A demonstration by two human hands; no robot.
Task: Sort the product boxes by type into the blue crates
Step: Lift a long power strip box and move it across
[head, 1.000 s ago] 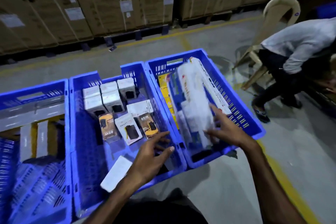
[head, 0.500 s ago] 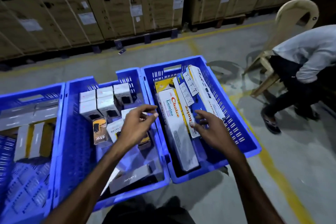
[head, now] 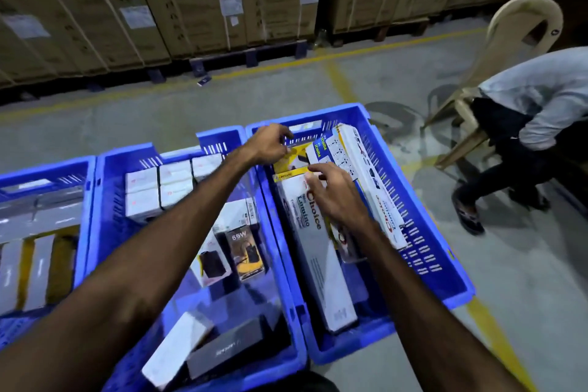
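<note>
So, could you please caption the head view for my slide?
Both hands, left and right, reach yellow boxes in the right crate.

Three blue crates are set side by side across the lower frame. Long white boxes, one printed "Choice", are laid lengthwise in the right crate beside a yellow box. Small white boxes and "65W" boxes are held in the middle crate.
</note>
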